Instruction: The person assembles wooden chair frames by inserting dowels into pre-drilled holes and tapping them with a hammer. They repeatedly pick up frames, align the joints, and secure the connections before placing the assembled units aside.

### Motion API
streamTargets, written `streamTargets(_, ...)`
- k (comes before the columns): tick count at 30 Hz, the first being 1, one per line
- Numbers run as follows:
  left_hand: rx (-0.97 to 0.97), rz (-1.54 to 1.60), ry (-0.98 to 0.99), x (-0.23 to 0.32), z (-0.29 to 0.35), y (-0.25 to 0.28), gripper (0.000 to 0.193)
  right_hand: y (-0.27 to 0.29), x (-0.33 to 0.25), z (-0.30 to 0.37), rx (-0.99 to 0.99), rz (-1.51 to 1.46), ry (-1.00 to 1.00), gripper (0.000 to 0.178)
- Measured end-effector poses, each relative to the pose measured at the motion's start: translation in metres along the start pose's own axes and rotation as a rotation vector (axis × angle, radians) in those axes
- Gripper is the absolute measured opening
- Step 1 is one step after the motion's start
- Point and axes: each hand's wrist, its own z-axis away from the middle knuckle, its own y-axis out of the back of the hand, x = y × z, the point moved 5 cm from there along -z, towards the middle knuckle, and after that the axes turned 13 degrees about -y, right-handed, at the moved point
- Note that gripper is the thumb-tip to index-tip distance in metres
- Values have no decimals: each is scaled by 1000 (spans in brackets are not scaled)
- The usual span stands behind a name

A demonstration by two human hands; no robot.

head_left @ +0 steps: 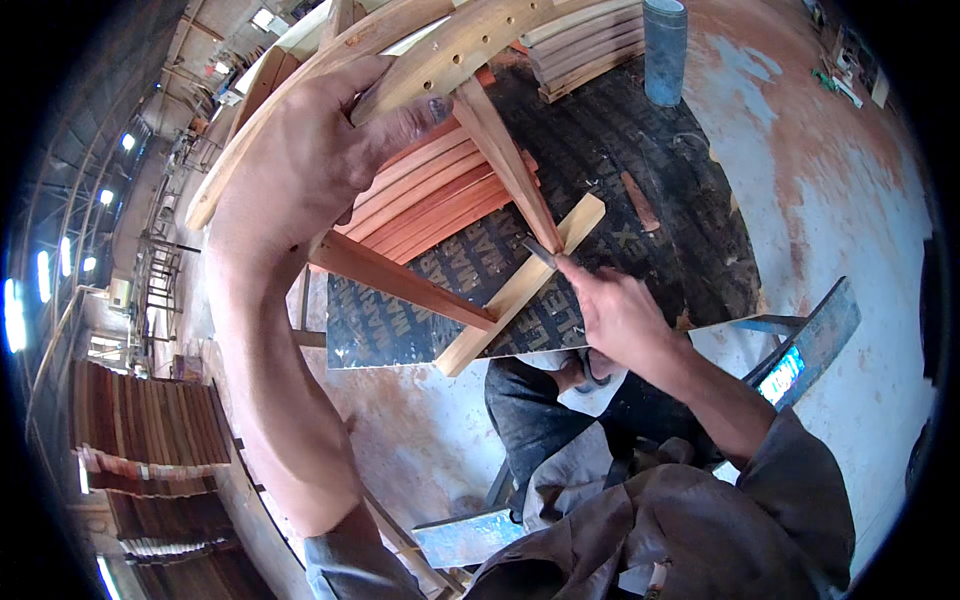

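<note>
Gripped: curved rail (440, 55) of wooden chair frame (430, 200), left hand (330, 140) closed round it, arm raised; right hand (615, 310) pinches small tool (540, 252), tip toward the leg (510, 165), which slants to the board's (640, 190) near edge.

The curved pale-wood chair rail (420, 55) is light tan, dotted with a row of small dark holes. The row of reddish-brown wooden slats (430, 195) below it runs from orange to deep red-brown. The flat pale wooden batten (520, 290) is creamy yellow. The black plywood board (640, 170) is matt black, patterned with rows of faded grey lettering. The concrete floor (830, 190) is blotched rust-pink and pale blue-grey. The cylindrical blue-grey can (664, 50) is dull slate blue.
</note>
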Motion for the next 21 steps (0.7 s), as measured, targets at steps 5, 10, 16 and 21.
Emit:
streamTargets(5, -31, -41, 63, -5, 0, 2, 55, 17, 5, 32, 29, -41, 13, 57)
streamTargets(10, -65, 70, 192, 1, 4, 2, 55, 4, -4, 3, -6, -29, -29, 50)
streamTargets(16, 52, -26, -69, -3, -2, 0, 52, 21, -5, 58, -76, -68, -63, 59)
streamTargets(21, -29, -80, -186, 55, 8, 18, 71, 26, -24, 65, -80, 91, -22, 65)
